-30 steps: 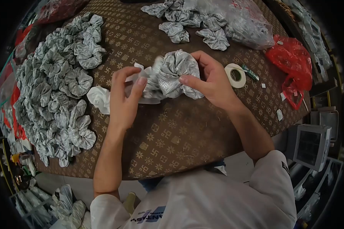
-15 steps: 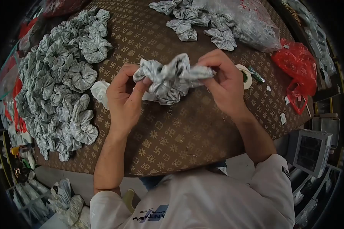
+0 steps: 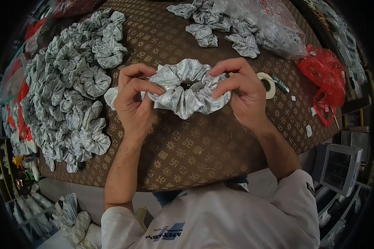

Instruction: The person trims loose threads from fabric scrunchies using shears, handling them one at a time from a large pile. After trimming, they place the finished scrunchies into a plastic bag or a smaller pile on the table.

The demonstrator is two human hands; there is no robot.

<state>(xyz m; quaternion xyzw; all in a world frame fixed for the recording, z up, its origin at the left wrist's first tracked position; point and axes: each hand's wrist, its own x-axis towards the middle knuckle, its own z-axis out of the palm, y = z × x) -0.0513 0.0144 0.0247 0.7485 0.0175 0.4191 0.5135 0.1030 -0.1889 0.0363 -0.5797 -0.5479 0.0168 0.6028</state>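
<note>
Between my two hands a silvery grey patterned scrunchie is held up over the table, its ring spread so the small centre hole faces me. My left hand pinches its left edge, fingers on the front. On the other side my right hand grips the right edge in the same way. A white item, partly hidden, lies behind my left hand. To the left spreads a big heap of like scrunchies.
More scrunchies lie at the back beside a clear plastic bag. Right of my right hand are a tape roll and a small green tube. A red plastic bag sits at the right edge of the brown patterned table.
The scrunchie has been turned from a bunched, edge-on position to a flat open ring facing me. My fingers have shifted onto its front on both sides.
</note>
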